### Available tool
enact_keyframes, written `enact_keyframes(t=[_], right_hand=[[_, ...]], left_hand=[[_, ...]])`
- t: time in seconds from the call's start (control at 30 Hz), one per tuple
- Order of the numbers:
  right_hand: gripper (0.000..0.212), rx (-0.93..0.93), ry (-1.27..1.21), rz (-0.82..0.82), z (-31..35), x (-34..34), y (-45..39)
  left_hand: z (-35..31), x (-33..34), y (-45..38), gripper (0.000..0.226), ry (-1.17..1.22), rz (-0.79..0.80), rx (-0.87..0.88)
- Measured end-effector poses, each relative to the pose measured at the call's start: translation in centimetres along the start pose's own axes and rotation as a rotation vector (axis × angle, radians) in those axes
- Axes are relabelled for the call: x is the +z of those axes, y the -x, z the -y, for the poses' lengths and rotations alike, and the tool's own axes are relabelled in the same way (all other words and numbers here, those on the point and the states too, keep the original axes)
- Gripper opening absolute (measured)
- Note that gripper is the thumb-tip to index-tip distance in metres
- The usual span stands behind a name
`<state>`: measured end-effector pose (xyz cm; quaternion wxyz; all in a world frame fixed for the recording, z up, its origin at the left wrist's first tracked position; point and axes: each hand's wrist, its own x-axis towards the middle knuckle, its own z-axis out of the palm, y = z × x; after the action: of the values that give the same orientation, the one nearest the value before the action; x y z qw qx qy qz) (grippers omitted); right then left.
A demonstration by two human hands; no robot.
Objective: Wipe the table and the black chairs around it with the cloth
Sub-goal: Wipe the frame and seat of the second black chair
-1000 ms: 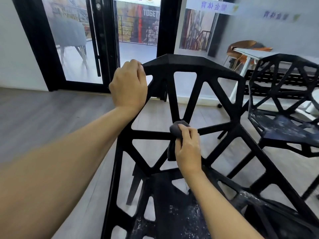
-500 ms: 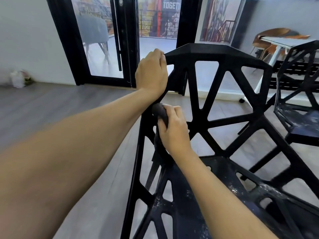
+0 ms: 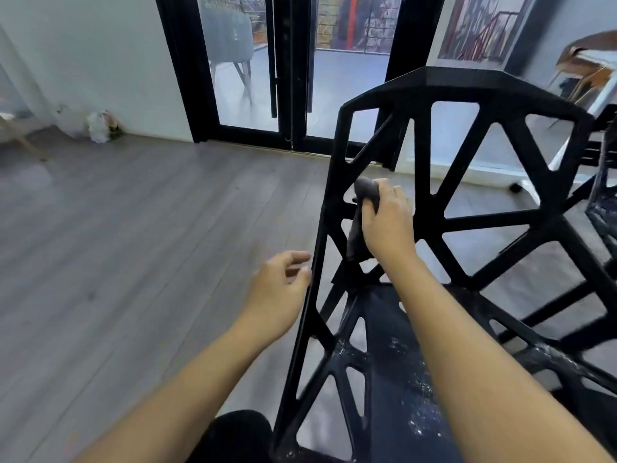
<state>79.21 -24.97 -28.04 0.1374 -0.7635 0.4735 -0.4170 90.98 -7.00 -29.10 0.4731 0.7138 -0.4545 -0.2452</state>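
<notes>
At the left edge of the black chair [image 3: 467, 208] back, the right hand [image 3: 389, 222] grips the dark cloth [image 3: 362, 208], pressed against the struts beside the side rail, whose long axis runs from about 1 o'clock down to 7 o'clock. The left hand [image 3: 280, 289] hangs open with loose fingers at 8 o'clock from the cloth, just outside that rail, holding nothing. Judging by this, the right hand, already on the frame, is the one placed to wipe along it.

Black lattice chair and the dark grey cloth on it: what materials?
Black lattice chair: likely moulded plastic, possibly coated metal; matte, faceted struts, whitish specks on the seat. Dark grey cloth: soft fabric, maybe microfibre; it bunches and drapes under the right hand.
</notes>
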Motion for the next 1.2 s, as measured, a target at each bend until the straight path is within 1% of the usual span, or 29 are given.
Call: enact_keyframes(t=[0.07,0.13,0.17,0.2,0.23,0.3,0.37,0.53,0.63,0.7,0.77,0.87,0.93,1.0,1.1,1.2], right_hand=[[0.027,-0.005,-0.096,-0.048,0.2,-0.6,0.9],[0.034,-0.104,-0.196,-0.096,0.9,-1.1,2.6],[0.036,-0.181,-0.210,-0.074,1.6,-0.9,3.5],[0.038,-0.242,-0.208,-0.013,2.3,-0.3,4.0],[0.038,-0.269,-0.193,0.043,3.0,0.4,4.2],[0.037,-0.232,-0.177,0.082,3.9,1.6,4.0],[0.035,-0.184,-0.194,0.115,4.4,1.8,4.2],[0.036,-0.163,-0.272,0.261,4.5,-0.5,9.0],[0.035,-0.176,-0.244,0.253,4.9,-0.6,10.5],[0.035,-0.176,-0.180,0.230,5.2,0.1,8.4],[0.034,-0.133,-0.145,0.206,5.4,0.9,5.5],[0.033,-0.100,-0.147,0.215,5.3,1.5,3.8],[0.034,-0.105,-0.194,0.272,5.1,0.8,5.2],[0.034,-0.111,-0.236,0.309,5.0,0.0,7.6],[0.036,-0.079,-0.285,0.284,5.1,-0.3,11.5],[0.040,-0.031,-0.273,0.232,5.5,0.0,13.7]], left_hand=[[0.7,0.2,2.5,0.034,0.084,0.018,-0.011],[1.3,0.2,3.2,0.042,0.121,0.005,-0.014],[1.4,0.2,3.2,0.041,0.149,-0.002,-0.019],[1.6,0.1,3.1,0.040,0.174,-0.009,-0.024],[1.9,0.1,3.0,0.038,0.186,-0.011,-0.026],[2.0,0.1,2.8,0.035,0.183,-0.005,-0.016],[2.3,0.2,2.8,0.038,0.197,-0.004,-0.017],[2.8,0.5,2.8,0.031,0.286,0.002,-0.046],[2.6,0.7,3.1,0.035,0.325,-0.005,-0.052],[2.9,0.8,3.0,0.034,0.338,0.005,-0.062],[3.3,0.8,2.8,0.028,0.333,0.014,-0.082],[3.2,0.4,2.4,0.025,0.352,0.022,-0.118],[2.8,-0.1,2.2,0.026,0.396,0.056,-0.144],[2.5,-0.8,1.7,0.024,0.460,0.128,-0.181],[2.5,-2.2,0.8,0.024,0.537,0.225,-0.282],[2.3,-3.6,-0.3,0.043,0.605,0.327,-0.387]])
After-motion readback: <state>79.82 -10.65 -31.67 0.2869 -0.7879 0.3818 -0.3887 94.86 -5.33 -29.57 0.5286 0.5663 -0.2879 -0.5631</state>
